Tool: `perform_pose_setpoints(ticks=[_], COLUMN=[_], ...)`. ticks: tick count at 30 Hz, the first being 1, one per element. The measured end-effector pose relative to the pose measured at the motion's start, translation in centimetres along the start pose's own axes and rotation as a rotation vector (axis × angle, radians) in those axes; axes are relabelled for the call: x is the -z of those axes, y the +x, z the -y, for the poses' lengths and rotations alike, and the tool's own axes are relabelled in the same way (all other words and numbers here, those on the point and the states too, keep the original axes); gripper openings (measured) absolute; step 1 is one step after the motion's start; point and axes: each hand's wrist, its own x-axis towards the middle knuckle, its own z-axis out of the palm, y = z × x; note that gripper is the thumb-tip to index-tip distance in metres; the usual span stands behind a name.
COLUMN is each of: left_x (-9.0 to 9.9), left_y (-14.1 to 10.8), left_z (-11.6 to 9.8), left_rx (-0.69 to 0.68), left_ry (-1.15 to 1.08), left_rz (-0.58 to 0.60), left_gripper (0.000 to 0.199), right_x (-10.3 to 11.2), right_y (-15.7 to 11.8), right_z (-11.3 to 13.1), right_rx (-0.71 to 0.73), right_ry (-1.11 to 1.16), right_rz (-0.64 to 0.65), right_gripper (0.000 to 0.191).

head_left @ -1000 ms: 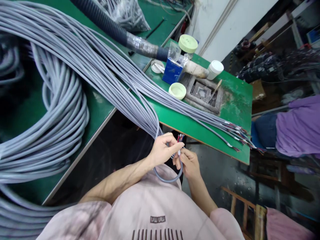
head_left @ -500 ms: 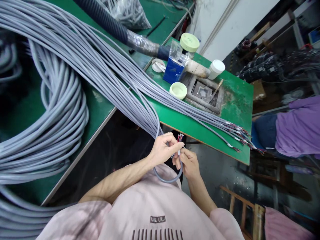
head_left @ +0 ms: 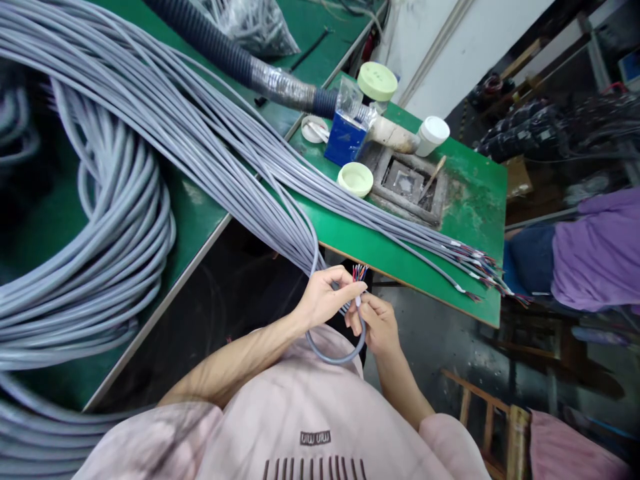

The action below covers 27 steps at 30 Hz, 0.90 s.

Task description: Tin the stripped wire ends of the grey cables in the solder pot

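A grey cable point(head_left: 336, 361) loops down in front of my body, its end held upright between my two hands. Thin coloured wires point(head_left: 359, 272) fan out at the top of that end, above a white band. My left hand point(head_left: 327, 297) pinches the cable end at the base of the wires. Just below, my right hand point(head_left: 377, 321) is closed round the grey jacket. A thick bundle of grey cables point(head_left: 260, 200) runs past my left hand, and part of it lies across the green bench point(head_left: 470, 200), with stripped ends point(head_left: 493, 273) at the bench's right edge.
A dirty square pot point(head_left: 407, 187) with a stick is on the bench, near a blue box point(head_left: 345, 137), a pale green lid point(head_left: 355, 179) and a white tub point(head_left: 433, 135). A black hose point(head_left: 210, 40) crosses above. Coiled cables point(head_left: 125, 220) lie left. At right is a person in purple point(head_left: 600, 253).
The coloured wires at the cable end are spread slightly wider and show more. Both hands keep nearly the same place and grip.
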Motion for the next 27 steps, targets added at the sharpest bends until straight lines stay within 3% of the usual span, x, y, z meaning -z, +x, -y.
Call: perform_pose_setpoints(ticks=[16,27], left_x=[-0.14,-0.23], left_y=[0.08,0.29], left_z=[0.57,0.37], left_rx=[0.013,0.097], left_ry=[-0.138,-0.261], left_rz=[-0.028,-0.012], left_gripper=[0.025,0.032], right_x=[-0.05,0.01], right_y=[0.18,0.21], right_z=[-0.06,-0.20], right_rx=[0.018,0.040], right_ry=[0.063,0.122], right_rz=[0.000,0.022], right_gripper=[0.033,0.028])
